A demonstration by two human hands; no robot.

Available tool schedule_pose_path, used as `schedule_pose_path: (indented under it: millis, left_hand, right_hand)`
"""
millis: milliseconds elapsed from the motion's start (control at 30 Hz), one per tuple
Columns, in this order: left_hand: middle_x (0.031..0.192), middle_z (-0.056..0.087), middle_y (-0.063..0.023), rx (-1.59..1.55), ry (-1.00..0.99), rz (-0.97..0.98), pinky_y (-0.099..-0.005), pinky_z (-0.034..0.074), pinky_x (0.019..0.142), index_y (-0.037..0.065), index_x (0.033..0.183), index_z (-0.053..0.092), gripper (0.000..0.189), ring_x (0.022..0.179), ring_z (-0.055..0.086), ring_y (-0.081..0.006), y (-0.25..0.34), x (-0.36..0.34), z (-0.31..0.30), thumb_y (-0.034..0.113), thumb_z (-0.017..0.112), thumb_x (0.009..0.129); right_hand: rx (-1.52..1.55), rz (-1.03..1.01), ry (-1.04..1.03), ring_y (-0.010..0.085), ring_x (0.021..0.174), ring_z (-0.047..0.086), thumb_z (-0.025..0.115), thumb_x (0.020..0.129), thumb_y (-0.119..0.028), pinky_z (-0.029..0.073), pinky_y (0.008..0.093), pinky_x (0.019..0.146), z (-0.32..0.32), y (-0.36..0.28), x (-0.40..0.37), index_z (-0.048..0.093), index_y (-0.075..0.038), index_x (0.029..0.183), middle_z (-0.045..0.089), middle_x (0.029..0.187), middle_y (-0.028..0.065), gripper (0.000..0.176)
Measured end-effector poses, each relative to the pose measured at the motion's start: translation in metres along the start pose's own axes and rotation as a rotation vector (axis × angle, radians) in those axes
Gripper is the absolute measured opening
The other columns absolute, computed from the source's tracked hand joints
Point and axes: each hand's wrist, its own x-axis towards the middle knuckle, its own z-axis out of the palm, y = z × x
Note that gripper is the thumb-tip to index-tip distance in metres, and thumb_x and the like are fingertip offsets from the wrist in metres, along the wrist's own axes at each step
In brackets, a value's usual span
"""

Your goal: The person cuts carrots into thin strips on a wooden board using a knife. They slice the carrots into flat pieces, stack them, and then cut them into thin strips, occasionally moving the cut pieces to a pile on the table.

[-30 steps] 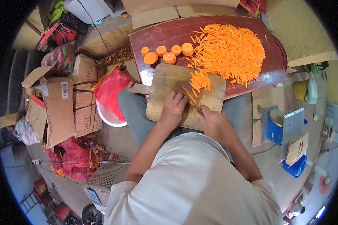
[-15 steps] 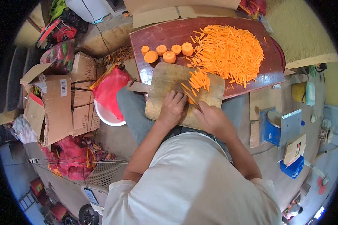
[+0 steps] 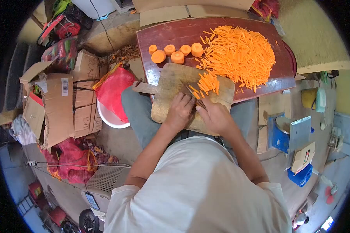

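Note:
A wooden cutting board [image 3: 165, 83] with a handle lies over my lap, against the red table. My right hand [image 3: 217, 118] is closed round a knife [image 3: 189, 90], its blade pointing up and left over the board. Close beside it, my left hand [image 3: 179, 110] presses down with curled fingers; what lies under them is hidden. Cut carrot sticks [image 3: 208, 83] rest on the board just beyond the knife. Several carrot chunks [image 3: 177, 57] stand on the table at the left, and a large heap of carrot sticks [image 3: 241, 56] covers its right part.
The red table [image 3: 163, 37] is in front of me. At the left are a white basin [image 3: 113, 121] with a red mesh bag [image 3: 112, 93], cardboard boxes [image 3: 58, 108] and a plastic crate [image 3: 105, 180]. A blue container [image 3: 280, 134] stands on the right.
The knife has swung so its blade points further up and left, and my right hand has shifted slightly up. My left hand stays nearly in place. The whole view has moved a little.

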Motion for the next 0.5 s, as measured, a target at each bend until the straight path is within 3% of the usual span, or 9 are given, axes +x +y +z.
schedule_pose_path:
  millis: [200,300,500]
  left_hand:
    - [0.108,0.067,-0.0170,0.000,-0.011,-0.039,-0.0459,0.054,0.090,-0.006,0.110,0.074,0.039,0.104,0.062,-0.0371,0.004,0.003,-0.008,0.001,0.080,0.072]
    - [0.107,0.065,-0.0173,0.013,0.008,-0.028,-0.0460,0.054,0.090,-0.007,0.111,0.073,0.039,0.104,0.061,-0.0374,0.005,0.004,-0.010,0.000,0.079,0.073]
    - [0.106,0.062,-0.0182,0.001,-0.027,-0.035,-0.0466,0.052,0.092,-0.008,0.112,0.072,0.043,0.102,0.058,-0.0384,0.004,0.004,-0.009,0.001,0.079,0.071]
  right_hand:
    - [0.071,-0.003,-0.004,0.0564,0.089,0.071,0.060,0.109,-0.033,0.054,0.0663,0.081,-0.017,0.000,-0.040,0.060,0.000,0.121,0.072,0.091,0.0349,0.036]
    - [0.001,0.062,-0.033,0.0561,0.091,0.071,0.061,0.108,-0.033,0.055,0.0648,0.081,-0.003,0.006,-0.030,0.062,-0.002,0.118,0.073,0.093,0.0341,0.033]
    - [0.063,-0.006,-0.015,0.0567,0.089,0.071,0.060,0.108,-0.030,0.055,0.0650,0.079,-0.015,-0.007,-0.015,0.061,0.002,0.113,0.072,0.089,0.0341,0.032]
